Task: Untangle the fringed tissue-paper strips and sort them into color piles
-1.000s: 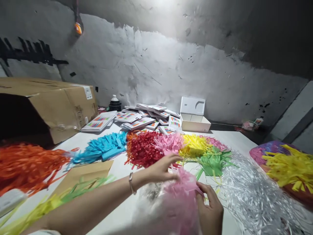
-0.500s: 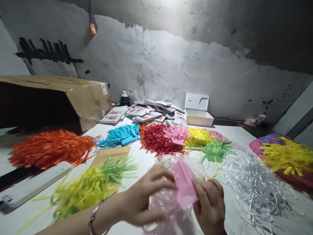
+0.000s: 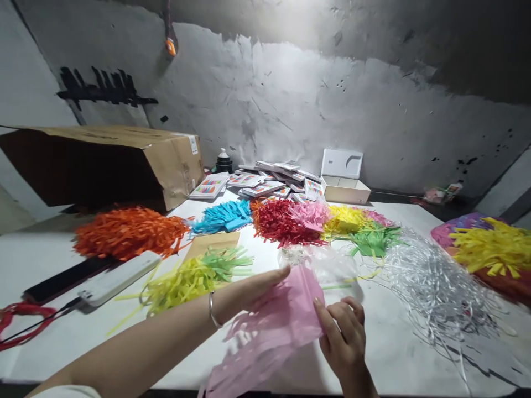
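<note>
A sheet of pink tissue paper [image 3: 305, 298], cut into fringe strips that hang toward the table's front edge, is held up in the middle. My right hand [image 3: 344, 334] pinches its right edge between thumb and fingers. On the other side, my left hand [image 3: 261, 290], with a silver bangle at the wrist, lies along the paper with its fingers stretched out; the pink strips partly cover the palm side. Just behind the paper, a clear plastic bag [image 3: 332, 264] rests on the white table [image 3: 174, 354].
Fringed bundles in orange [image 3: 128, 232], blue [image 3: 224, 216], red [image 3: 277, 221] and yellow-green [image 3: 182, 282] surround the hands. Silver strands [image 3: 431, 282] spread at right. A cardboard box [image 3: 174, 171], boxed packs [image 3: 265, 188], an open white box [image 3: 346, 190] and a power strip [image 3: 120, 279] stand farther out.
The pink paper has unfolded, its fringe now hanging down to the front left. My left hand has turned from spread fingers to lying flat along it. The view has shifted left.
</note>
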Available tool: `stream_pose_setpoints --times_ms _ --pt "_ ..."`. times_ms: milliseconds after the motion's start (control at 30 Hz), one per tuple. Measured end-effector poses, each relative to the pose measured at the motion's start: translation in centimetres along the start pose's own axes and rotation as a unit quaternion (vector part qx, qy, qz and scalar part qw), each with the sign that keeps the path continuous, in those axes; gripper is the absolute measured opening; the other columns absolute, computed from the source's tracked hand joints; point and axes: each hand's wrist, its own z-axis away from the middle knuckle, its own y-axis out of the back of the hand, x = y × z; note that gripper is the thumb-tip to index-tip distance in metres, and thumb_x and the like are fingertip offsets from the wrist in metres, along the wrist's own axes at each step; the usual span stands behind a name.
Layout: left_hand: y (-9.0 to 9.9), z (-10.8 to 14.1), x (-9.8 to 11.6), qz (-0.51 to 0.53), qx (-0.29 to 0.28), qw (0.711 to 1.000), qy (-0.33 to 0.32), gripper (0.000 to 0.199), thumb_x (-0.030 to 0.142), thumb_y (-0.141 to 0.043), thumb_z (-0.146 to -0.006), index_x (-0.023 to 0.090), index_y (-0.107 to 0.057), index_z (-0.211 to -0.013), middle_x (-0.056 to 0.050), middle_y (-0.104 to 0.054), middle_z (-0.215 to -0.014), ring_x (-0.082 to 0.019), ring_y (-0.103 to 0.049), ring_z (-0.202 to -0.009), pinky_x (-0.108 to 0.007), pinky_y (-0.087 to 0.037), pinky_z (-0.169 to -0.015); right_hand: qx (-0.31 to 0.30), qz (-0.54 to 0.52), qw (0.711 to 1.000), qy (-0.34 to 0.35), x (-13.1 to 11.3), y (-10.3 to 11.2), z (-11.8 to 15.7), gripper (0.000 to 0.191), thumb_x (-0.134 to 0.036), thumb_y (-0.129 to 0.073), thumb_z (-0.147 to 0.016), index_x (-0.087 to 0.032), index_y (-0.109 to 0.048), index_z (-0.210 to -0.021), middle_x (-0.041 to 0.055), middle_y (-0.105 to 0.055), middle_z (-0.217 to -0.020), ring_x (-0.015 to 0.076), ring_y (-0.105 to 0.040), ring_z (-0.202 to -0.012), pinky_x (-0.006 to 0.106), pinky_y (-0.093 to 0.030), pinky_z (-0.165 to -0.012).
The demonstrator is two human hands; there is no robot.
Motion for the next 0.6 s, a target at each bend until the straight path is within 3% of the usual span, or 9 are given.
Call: stream_pose_setpoints --times_ms 67,167,233,333,400,467,533,600 --pt "-1.8 0.6 -1.4 0.057 -0.086 0.993 0.052 0.064 0.078 -0.062 -0.073 0.015 -0.071 -0.080 -0.006 -0.065 -0.066 -0.020 -0.062 -0.060 -0.030 -0.050 -0.054 -0.013 0.019 1.000 0.005 0.9 -0.5 0.8 0.046 -0.005 -0.046 -0.093 -0.021 -0.060 -0.134 0.0012 -0.064 -0.078 0.0145 -0.063 -0.071 0.038 -0.049 -0.083" --pt "-4.4 0.5 -3.0 0.162 -0.218 0.952 0.140 0.041 0.047 -0.083 -0.062 0.012 -0.072 -0.082 -0.005 -0.068 -0.066 -0.018 -0.062 -0.055 -0.029 -0.050 -0.053 -0.015 0.054 0.998 -0.003 4.0 0.3 1.7 0.041 -0.005 -0.051 -0.093 -0.023 -0.065 -0.127 -0.0004 -0.063 -0.076 0.0133 -0.061 -0.069 0.036 -0.050 -0.081" --pt "-5.5 0.0 -3.5 0.186 -0.233 0.940 0.163 0.032 0.032 -0.086 -0.055 0.012 -0.070 -0.074 -0.003 -0.066 -0.062 -0.014 -0.058 -0.048 -0.027 -0.049 -0.049 -0.006 0.091 0.996 -0.019 6.7 2.4 2.2 0.040 -0.005 -0.054 -0.093 -0.024 -0.066 -0.125 -0.0001 -0.061 -0.075 0.0140 -0.059 -0.069 0.037 -0.049 -0.080" --pt "-6.0 -0.9 -3.6 0.186 -0.226 0.943 0.160 0.030 0.033 -0.085 -0.059 0.013 -0.066 -0.069 -0.001 -0.063 -0.060 -0.010 -0.055 -0.045 -0.026 -0.052 -0.050 0.014 0.181 0.983 -0.033 9.7 6.5 2.9 0.037 -0.012 -0.063 -0.091 -0.024 -0.068 -0.126 0.0035 -0.062 -0.077 0.0184 -0.060 -0.073 0.043 -0.048 -0.083" --pt "-5.3 -1.1 -3.6 0.177 -0.216 0.948 0.155 0.031 0.036 -0.083 -0.066 0.012 -0.064 -0.068 0.000 -0.061 -0.058 -0.010 -0.056 -0.047 -0.024 -0.053 -0.053 0.013 0.236 0.972 -0.014 10.0 8.4 3.4 0.040 -0.017 -0.068 -0.090 -0.024 -0.068 -0.129 0.0076 -0.067 -0.083 0.0238 -0.064 -0.084 0.045 -0.050 -0.086" --pt "-3.5 -0.6 -3.9 0.159 -0.198 0.954 0.158 0.032 0.038 -0.081 -0.070 0.013 -0.062 -0.070 -0.001 -0.062 -0.058 -0.010 -0.058 -0.048 -0.021 -0.051 -0.050 -0.033 0.223 0.974 0.020 8.6 8.6 4.2 0.042 -0.012 -0.062 -0.092 -0.023 -0.065 -0.133 0.0111 -0.072 -0.101 0.0271 -0.067 -0.104 0.046 -0.051 -0.095" --pt "-0.7 0.7 -4.5 0.139 -0.172 0.960 0.172 0.030 0.037 -0.081 -0.072 0.014 -0.062 -0.078 0.000 -0.064 -0.059 -0.011 -0.058 -0.045 -0.019 -0.045 -0.042 -0.120 0.143 0.981 0.051 6.1 6.9 5.2 0.046 -0.001 -0.048 -0.093 -0.019 -0.063 -0.134 0.0122 -0.071 -0.123 0.0264 -0.062 -0.123 0.046 -0.049 -0.105" --pt "2.8 2.7 -5.2 0.105 -0.136 0.965 0.200 0.033 0.033 -0.079 -0.074 0.015 -0.062 -0.095 0.001 -0.066 -0.061 -0.012 -0.056 -0.043 -0.018 -0.040 -0.037 -0.188 0.068 0.978 0.060 3.1 3.9 6.5 0.048 0.005 -0.040 -0.091 -0.012 -0.065 -0.129 0.0134 -0.068 -0.130 0.0256 -0.058 -0.129 0.045 -0.048 -0.108"
